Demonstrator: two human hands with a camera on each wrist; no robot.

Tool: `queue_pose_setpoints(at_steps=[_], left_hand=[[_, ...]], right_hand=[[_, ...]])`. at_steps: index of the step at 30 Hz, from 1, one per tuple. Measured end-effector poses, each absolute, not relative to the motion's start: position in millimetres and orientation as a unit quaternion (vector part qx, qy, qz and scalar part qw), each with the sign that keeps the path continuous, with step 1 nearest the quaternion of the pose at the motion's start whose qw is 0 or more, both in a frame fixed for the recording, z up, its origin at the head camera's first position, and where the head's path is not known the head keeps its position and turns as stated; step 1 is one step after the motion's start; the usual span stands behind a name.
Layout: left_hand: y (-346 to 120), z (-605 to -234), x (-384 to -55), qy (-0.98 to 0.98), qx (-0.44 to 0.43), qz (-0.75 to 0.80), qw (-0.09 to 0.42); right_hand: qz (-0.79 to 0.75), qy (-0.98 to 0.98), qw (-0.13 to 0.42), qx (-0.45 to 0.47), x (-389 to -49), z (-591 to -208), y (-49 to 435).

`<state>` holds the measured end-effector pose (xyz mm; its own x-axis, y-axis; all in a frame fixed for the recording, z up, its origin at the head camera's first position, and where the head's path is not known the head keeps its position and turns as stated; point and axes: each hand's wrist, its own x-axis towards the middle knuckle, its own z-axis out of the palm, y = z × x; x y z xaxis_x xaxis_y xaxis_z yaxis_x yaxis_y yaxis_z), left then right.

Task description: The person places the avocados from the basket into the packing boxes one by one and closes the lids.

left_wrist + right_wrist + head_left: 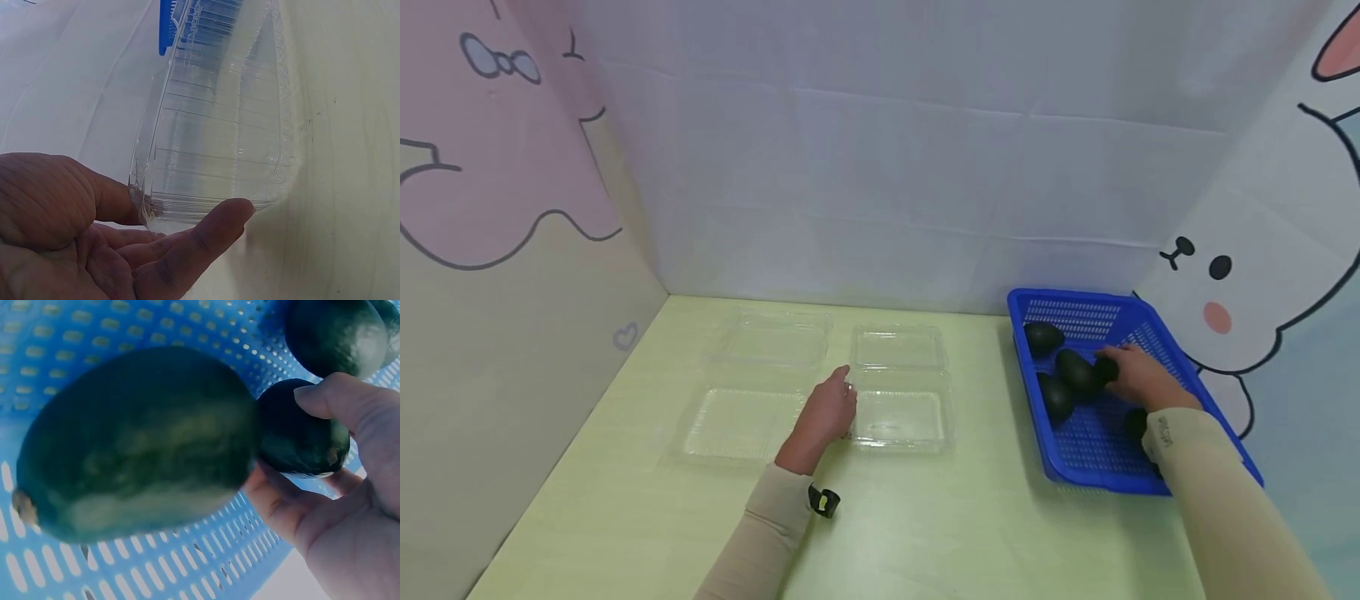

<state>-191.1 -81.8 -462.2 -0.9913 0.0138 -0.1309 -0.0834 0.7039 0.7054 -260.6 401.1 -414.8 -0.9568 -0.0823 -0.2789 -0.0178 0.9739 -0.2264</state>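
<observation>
At least five dark green avocados (pixel 1078 372) could be counted; a sleeve (pixel 1232 492) hid part of the one blue plastic basket (pixel 1051 471), so the full number could not be told. There were two clear plastic clamshell containers (pixel 898 417), each with one lid (pixel 898 346) and one base, making two of each. Two hands (pixel 1142 379) showed, along with two sleeves and one black wristband (pixel 824 502). There was one desk (pixel 985 542), and the backdrop carried one heart (pixel 625 337) and one bow (pixel 501 60).

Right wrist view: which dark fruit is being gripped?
The fruit just right of the foreground fruit; only it sits between the right hand's thumb and fingers.
</observation>
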Motion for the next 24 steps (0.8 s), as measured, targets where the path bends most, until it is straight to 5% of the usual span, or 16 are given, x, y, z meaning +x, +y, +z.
queue_pose_setpoints(at_steps=[24], left_hand=[[-86.3, -466.0, -192.7, 0.888, -0.031, 0.449, 0.097]], right_hand=[[-0.147, 0.986, 0.046, -0.057, -248.3, -361.1, 374.8]])
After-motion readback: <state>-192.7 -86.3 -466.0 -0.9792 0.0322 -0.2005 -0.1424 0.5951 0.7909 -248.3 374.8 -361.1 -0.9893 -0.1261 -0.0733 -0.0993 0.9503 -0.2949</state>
